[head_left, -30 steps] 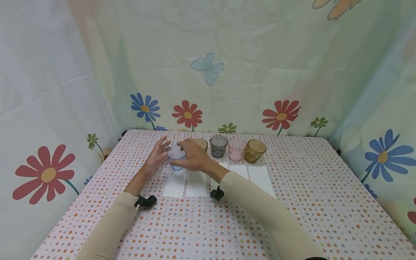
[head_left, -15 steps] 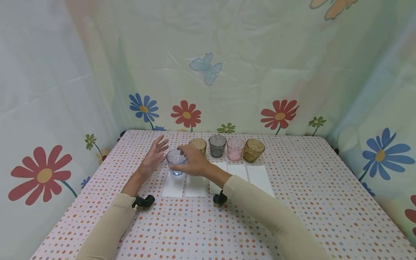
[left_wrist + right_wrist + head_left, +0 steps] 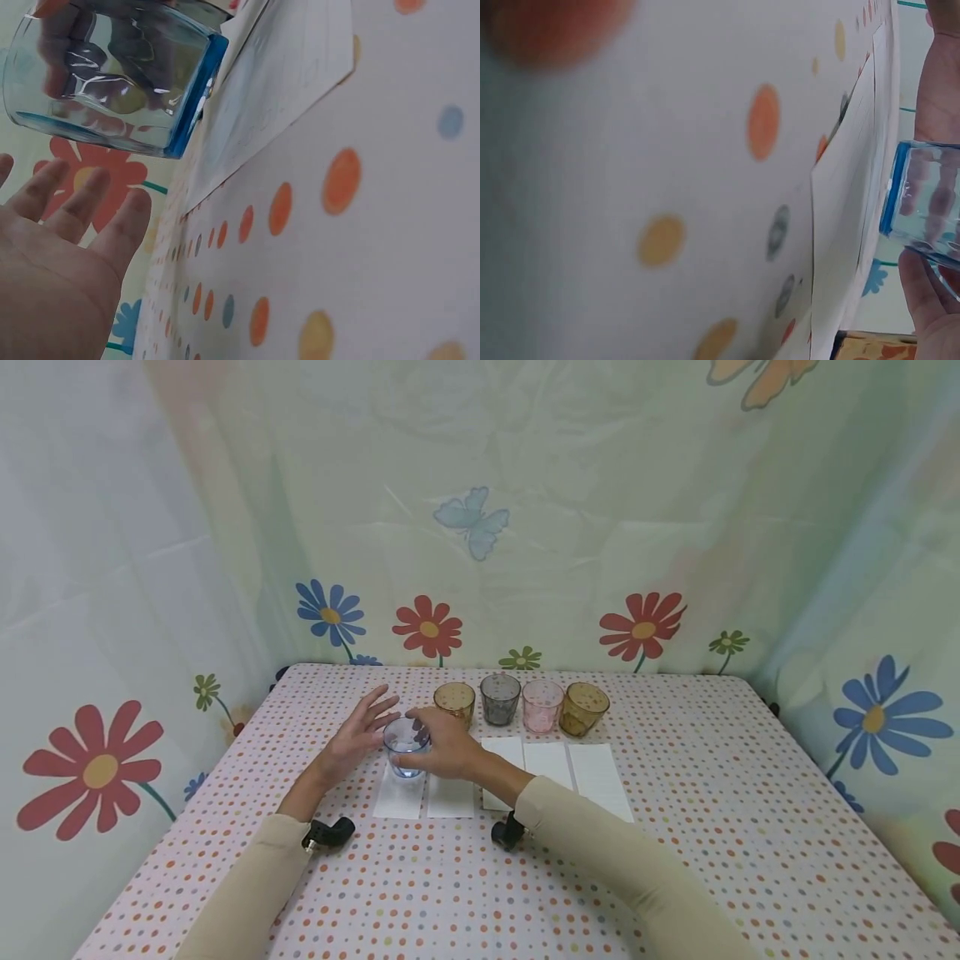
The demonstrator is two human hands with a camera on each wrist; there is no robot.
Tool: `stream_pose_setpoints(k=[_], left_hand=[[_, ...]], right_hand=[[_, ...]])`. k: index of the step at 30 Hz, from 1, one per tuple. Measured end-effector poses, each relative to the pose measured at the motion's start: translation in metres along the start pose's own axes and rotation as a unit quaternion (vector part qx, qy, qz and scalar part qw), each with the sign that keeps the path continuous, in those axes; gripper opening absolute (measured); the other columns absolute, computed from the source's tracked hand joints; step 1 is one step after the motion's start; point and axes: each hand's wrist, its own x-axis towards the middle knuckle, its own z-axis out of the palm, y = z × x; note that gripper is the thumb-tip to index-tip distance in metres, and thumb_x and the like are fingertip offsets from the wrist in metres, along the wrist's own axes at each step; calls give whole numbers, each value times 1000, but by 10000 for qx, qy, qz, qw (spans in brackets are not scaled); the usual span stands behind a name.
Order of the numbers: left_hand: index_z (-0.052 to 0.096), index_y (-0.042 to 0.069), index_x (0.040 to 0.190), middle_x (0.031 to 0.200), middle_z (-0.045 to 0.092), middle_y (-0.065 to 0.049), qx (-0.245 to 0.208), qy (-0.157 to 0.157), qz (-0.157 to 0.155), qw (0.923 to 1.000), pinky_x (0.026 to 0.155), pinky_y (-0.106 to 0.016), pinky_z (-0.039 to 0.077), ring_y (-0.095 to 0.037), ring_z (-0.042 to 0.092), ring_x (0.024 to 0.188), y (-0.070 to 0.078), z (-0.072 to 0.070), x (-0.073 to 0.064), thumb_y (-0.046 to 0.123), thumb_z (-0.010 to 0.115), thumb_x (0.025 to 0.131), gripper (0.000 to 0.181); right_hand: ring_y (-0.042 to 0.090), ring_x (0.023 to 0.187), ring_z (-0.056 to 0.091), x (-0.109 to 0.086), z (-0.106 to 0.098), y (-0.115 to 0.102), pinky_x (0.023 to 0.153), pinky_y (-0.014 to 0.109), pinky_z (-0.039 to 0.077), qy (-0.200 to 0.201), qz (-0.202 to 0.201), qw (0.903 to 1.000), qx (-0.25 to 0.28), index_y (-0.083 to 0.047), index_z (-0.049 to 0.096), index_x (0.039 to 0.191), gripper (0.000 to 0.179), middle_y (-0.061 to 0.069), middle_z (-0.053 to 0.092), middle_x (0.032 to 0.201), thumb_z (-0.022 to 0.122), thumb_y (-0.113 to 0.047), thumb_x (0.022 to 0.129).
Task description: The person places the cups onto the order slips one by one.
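Note:
A clear blue-tinted glass [image 3: 405,739] is upright over the leftmost white paper strip [image 3: 397,800]. My right hand [image 3: 448,745] grips it from the right side, thumb at the near side and fingers at the far side. In the left wrist view the thick blue base of the glass [image 3: 191,105] is close to the paper; whether they touch I cannot tell. My left hand [image 3: 351,745] stands just left of the glass, fingers spread and holding nothing. From the right wrist, the glass [image 3: 930,199] shows between both hands.
Behind my right hand stand an amber glass [image 3: 455,700], a grey glass [image 3: 500,700], a pink glass [image 3: 542,707] and a darker amber glass [image 3: 584,710] in a row. More paper strips [image 3: 602,781] lie before them on the dotted tablecloth [image 3: 420,885]. A flowered curtain [image 3: 555,552] hangs behind.
The blue glass has come toward me in my right hand, further over the leftmost strip. My left hand has shifted slightly nearer as well, its fingers staying spread.

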Motion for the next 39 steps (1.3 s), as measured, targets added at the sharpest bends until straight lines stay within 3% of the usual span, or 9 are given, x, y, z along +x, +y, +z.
stream_pose_setpoints(k=[4,8,14,19,25,31,35,39], left_hand=[[0,18,164,168,4,-25,-299,-212,15,9993,116,-71,5,-48,6,152,1,2,-2,7,40,101,76],[1,18,164,168,5,-24,-373,-212,-8,9991,116,-72,5,-48,8,152,1,3,-2,10,42,101,76],[0,20,164,168,8,-22,-211,-157,-150,9995,116,-72,6,-49,10,152,-1,3,-3,10,43,98,80],[1,24,164,168,10,-20,180,-224,-235,9993,116,-71,10,-46,12,152,-4,0,-4,7,44,96,82],[3,21,164,167,12,-23,301,-432,-218,9984,115,-74,8,-48,9,152,-1,-1,-6,14,61,93,93],[5,19,164,167,11,-25,243,-588,-280,9976,112,-77,12,-48,9,152,-2,-2,-5,14,74,87,104],[9,17,164,166,18,-22,260,-544,-400,9974,114,-73,16,-45,14,152,-3,-1,-5,10,79,82,107],[17,14,161,161,29,-22,287,-424,-571,9971,115,-61,30,-43,26,148,-4,0,-6,7,82,78,105]], right_hand=[[25,128,54,0,2,1,103,46,48,4,-136,9999,-11,-8,47,149,83,10,54,146,73,-56,85],[24,126,56,0,3,0,102,44,49,-66,-235,9997,-5,-9,49,148,81,10,57,144,74,-55,85],[21,119,59,-3,2,-3,97,41,51,-228,-282,9993,-24,-9,47,149,85,8,61,135,77,-54,84],[21,125,56,-5,0,-4,101,43,49,-481,-229,9985,-161,-12,42,154,90,7,57,142,77,-57,84],[25,138,47,-6,-3,-3,110,46,43,-670,-261,9965,-424,-11,34,157,99,9,47,154,80,-55,81],[28,144,41,-9,-8,-4,115,47,37,-632,-255,9973,-267,-8,31,159,106,10,42,158,87,-46,78],[26,137,48,-10,-11,-1,110,42,44,-622,-252,9977,-58,-10,32,158,105,9,45,155,89,-43,76],[26,128,55,-10,-15,4,101,34,51,-565,-363,9972,326,-4,35,155,103,11,51,146,91,-34,75]])
